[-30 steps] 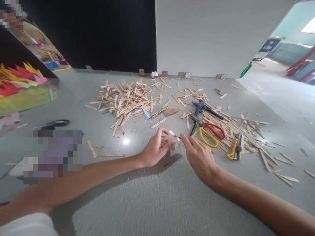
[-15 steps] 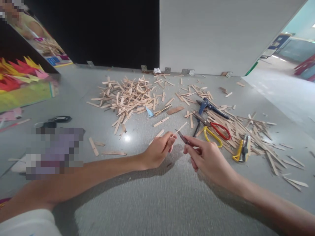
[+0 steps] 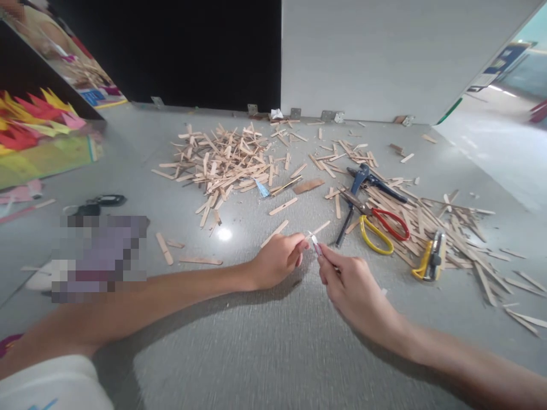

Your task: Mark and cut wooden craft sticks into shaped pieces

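Observation:
Pinched in my left hand (image 3: 280, 259) is a thin wooden stick (image 3: 321, 228), whose free end points up and to the right. My right hand (image 3: 348, 279) is closed around a small craft knife (image 3: 315, 244), its bright blade against or just in front of the stick near my left fingertips. I cannot tell whether the blade cuts into the wood. Just beyond the hands lie flat wooden sticks (image 3: 282, 206) and a brown wood strip (image 3: 309, 186). To the right rest scissors (image 3: 376, 233) with one red and one yellow handle.
A heap of wooden sticks (image 3: 226, 156) lies ahead, with more scattered at the right. Blue-handled pliers (image 3: 361, 177) and a yellow box cutter (image 3: 431, 259) lie right. A black and white board (image 3: 342, 62) stands behind. Keys (image 3: 106, 200) and a paper-filled box (image 3: 47, 159) are left.
My right hand has turned the knife, so its blade now catches the light and has come up to the stick. The view has shifted slightly.

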Available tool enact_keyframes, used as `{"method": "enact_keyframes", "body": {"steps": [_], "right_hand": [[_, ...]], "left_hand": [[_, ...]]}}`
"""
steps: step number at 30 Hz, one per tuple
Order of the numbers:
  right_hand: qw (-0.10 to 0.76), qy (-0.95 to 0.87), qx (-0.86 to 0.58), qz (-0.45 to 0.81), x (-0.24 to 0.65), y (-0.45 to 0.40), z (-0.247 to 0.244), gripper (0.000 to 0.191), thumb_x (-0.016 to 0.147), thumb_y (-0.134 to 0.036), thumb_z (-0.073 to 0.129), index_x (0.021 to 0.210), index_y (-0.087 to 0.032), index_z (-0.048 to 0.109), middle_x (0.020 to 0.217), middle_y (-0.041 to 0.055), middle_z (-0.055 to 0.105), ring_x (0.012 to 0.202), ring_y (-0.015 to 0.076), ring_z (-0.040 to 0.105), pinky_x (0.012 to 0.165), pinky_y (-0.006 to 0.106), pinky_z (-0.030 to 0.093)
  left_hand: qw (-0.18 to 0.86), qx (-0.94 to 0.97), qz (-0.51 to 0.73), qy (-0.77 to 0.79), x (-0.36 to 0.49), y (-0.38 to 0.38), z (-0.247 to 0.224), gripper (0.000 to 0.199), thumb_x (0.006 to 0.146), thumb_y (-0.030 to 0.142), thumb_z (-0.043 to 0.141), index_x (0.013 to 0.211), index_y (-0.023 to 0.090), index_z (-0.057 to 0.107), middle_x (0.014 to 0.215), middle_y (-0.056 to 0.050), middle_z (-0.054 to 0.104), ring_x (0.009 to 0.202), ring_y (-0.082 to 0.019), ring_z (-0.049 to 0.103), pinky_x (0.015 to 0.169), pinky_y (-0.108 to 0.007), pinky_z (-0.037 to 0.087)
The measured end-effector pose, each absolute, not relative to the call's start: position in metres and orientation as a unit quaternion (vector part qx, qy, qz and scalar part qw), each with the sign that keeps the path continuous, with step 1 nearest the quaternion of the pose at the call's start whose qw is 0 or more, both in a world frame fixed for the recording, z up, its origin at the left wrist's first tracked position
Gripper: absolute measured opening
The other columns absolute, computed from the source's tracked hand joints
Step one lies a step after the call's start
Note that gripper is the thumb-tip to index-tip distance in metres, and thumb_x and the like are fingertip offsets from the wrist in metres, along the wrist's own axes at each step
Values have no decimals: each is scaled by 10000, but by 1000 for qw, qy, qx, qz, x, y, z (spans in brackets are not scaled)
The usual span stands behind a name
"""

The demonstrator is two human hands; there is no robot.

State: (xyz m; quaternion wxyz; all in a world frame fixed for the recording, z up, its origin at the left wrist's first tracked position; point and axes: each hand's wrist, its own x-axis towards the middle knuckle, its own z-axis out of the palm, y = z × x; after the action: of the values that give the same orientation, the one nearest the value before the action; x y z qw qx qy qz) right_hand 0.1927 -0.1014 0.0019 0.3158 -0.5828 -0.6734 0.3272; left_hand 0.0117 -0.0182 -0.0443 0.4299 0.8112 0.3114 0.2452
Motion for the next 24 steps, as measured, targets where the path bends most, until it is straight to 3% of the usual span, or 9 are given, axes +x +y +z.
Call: {"method": "enact_keyframes", "body": {"steps": [7, 12, 17, 21, 24], "right_hand": [[236, -675, -578, 393, 209, -91, 18, 417, 1068, -392, 426, 679, -246, 447, 522, -63, 428, 433, 101, 362, 470, 256, 298], [254, -690, -583, 346, 205, -96, 7, 342, 1044, -301, 389, 718, -239, 472, 561, -45, 480, 478, 109, 401, 494, 251, 303], [259, -689, -583, 344, 203, -98, 5, 362, 1056, -312, 387, 710, -243, 465, 550, -45, 474, 477, 113, 403, 502, 257, 309], [236, -697, -588, 335, 206, -94, 6, 367, 1062, -344, 402, 743, -225, 537, 567, -31, 521, 494, 117, 424, 518, 257, 333], [190, -737, -591, 268, 214, -91, 0, 288, 1031, -345, 454, 920, -186, 668, 661, 27, 635, 542, 144, 493, 548, 276, 356]], "left_hand": [[430, 815, 252, 297, 11, -16, -44, 570, 1131, 616, 229, 890, 213, 553, 610, 34, 601, 522, -142, 559, 650, -281, 497], [424, 822, 248, 290, 10, -16, -46, 581, 1127, 620, 225, 863, 211, 543, 596, 33, 597, 528, -141, 560, 619, -269, 467], [420, 823, 244, 292, 10, -16, -46, 579, 1131, 610, 219, 859, 211, 538, 585, 43, 582, 520, -134, 551, 610, -264, 459], [419, 825, 242, 293, 11, -15, -46, 567, 1139, 585, 238, 886, 200, 569, 587, 48, 591, 514, -126, 543, 619, -265, 476], [414, 827, 242, 294, 13, -14, -44, 582, 1143, 582, 247, 876, 194, 589, 579, 51, 585, 524, -130, 562, 632, -273, 491]]}}
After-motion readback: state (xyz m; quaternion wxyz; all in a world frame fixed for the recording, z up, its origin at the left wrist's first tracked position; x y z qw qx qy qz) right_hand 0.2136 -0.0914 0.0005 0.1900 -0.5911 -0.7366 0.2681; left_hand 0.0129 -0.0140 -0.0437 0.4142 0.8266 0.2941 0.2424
